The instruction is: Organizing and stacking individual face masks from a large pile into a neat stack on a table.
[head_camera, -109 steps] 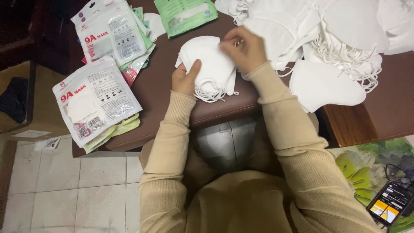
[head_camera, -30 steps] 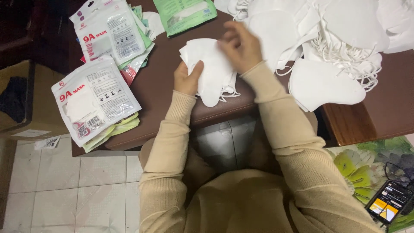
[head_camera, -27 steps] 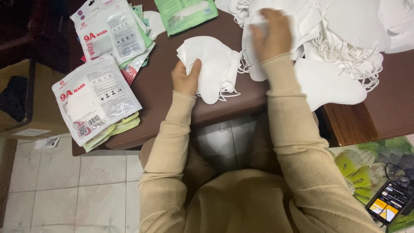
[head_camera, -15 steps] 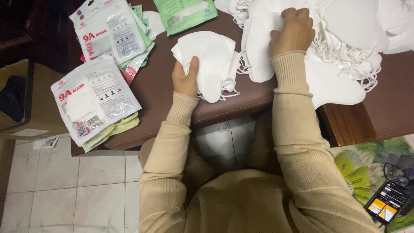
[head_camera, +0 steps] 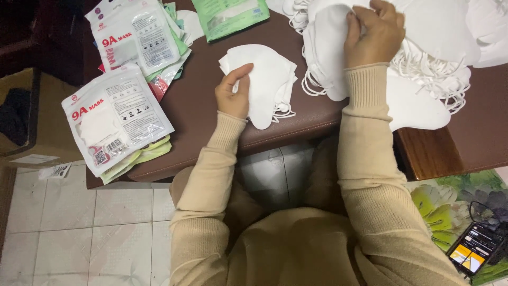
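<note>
Right hand (head_camera: 373, 34) now pinching one mask (head_camera: 328, 47)

Home packing table (head_camera: 211, 106), tiled floor (head_camera: 69, 222)

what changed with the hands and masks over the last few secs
The right hand let go of the small stack of masks and moved right to the big pile, gripping a mask there. The left hand kept holding the stack; the packets stayed put.

Soft, even indoor light falls from above, bright on the white masks (head_camera: 423, 32) at the table's (head_camera: 211, 95) far right corner where detail washes out, while the far left corner stays dim, with mild blur overall.
</note>
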